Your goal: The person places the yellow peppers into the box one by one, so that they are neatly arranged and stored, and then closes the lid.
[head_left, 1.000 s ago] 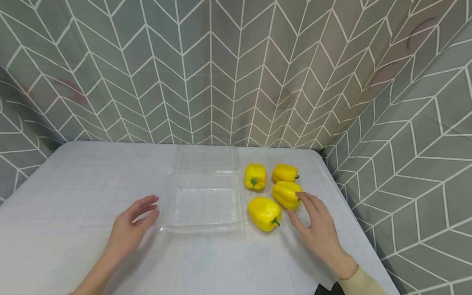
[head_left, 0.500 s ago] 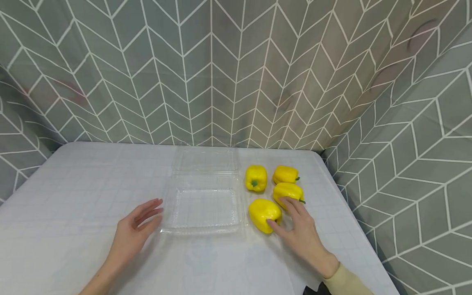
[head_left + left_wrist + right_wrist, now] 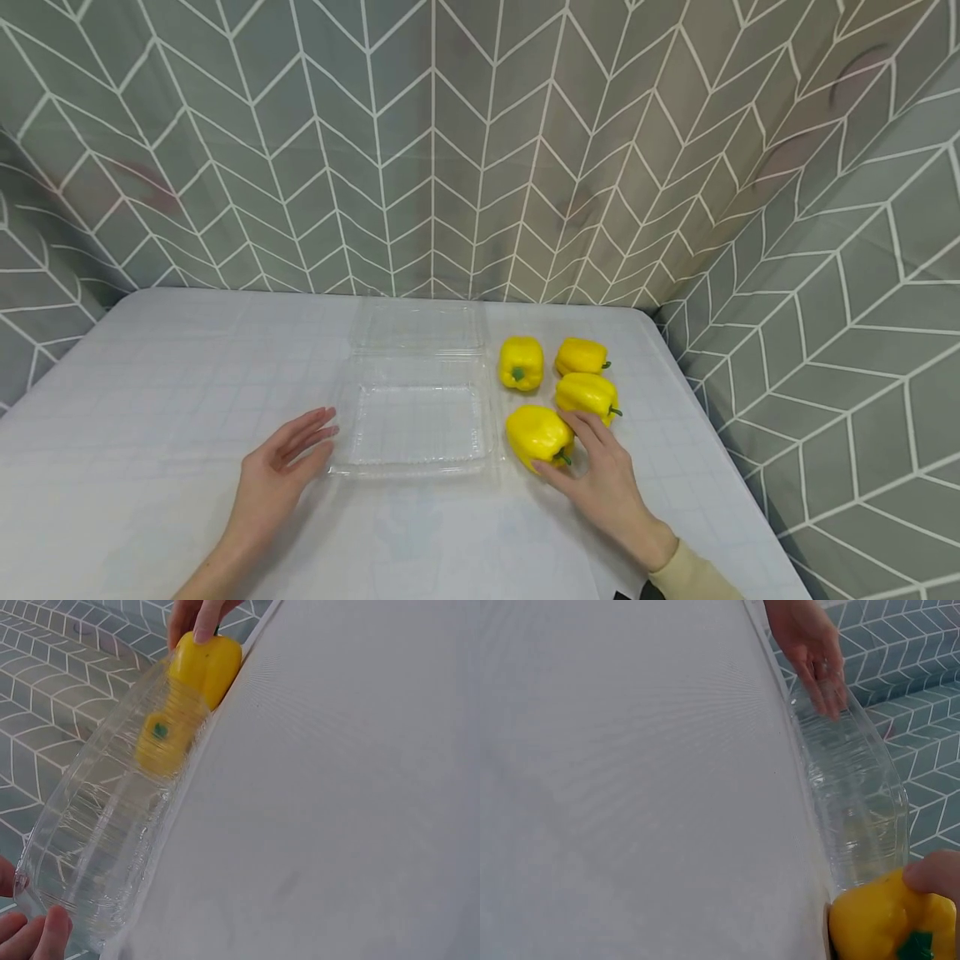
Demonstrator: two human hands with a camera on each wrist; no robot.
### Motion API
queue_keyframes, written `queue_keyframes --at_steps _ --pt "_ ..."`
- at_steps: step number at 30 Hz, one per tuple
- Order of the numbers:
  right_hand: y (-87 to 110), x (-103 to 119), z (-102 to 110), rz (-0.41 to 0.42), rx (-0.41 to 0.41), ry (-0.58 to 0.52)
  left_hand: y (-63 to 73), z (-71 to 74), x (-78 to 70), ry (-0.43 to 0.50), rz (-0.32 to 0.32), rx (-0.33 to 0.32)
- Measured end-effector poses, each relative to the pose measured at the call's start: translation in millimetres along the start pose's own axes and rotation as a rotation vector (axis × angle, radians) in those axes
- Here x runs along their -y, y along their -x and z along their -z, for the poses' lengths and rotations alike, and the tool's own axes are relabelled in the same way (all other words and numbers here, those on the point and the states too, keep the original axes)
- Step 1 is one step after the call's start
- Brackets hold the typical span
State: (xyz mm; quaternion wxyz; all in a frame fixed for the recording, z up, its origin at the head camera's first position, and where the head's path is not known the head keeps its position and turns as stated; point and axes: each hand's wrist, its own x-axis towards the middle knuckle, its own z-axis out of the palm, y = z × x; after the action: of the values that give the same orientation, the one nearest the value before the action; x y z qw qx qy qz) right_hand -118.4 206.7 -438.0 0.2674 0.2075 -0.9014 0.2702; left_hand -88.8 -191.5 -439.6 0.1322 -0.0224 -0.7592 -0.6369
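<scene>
Plainly, the table (image 3: 187, 375) runs past my head view at its near edge. On it the clear container (image 3: 408, 468) lies unfolded. My left hand (image 3: 272, 479), loosely spread, is at its left side; contact I can't make out. My right hand (image 3: 606, 487) pinches the yellow pepper (image 3: 534, 433) nearest me, between container and the table's right edge. I'd want an even grip so it doesn't roll; its underside is hidden.
</scene>
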Motion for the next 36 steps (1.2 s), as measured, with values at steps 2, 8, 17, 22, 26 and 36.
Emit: queue_keyframes --at_steps 2,8,17,22,26,36 --pt "0.4 0 0 -0.007 0.001 -0.004 0.6 -0.4 -0.1 0.001 0.005 0.000" --pt "-0.3 0 2 -0.043 0.010 -0.030 2.4 -0.9 -0.5 -0.012 0.028 0.005" --pt "-7.5 0 6 -0.062 0.003 -0.054 3.7 -1.0 0.3 -0.049 0.033 0.013" --pt "-14.1 -1 7 -0.045 -0.015 -0.061 4.0 -0.9 0.0 -0.052 0.031 0.016" --pt "-19.1 -1 9 -0.053 -0.035 -0.094 3.8 -0.3 -0.4 -0.072 0.045 0.014" --pt "-29.3 2 9 -0.007 -0.091 -0.174 2.5 1.1 1.5 -0.098 0.061 0.018"
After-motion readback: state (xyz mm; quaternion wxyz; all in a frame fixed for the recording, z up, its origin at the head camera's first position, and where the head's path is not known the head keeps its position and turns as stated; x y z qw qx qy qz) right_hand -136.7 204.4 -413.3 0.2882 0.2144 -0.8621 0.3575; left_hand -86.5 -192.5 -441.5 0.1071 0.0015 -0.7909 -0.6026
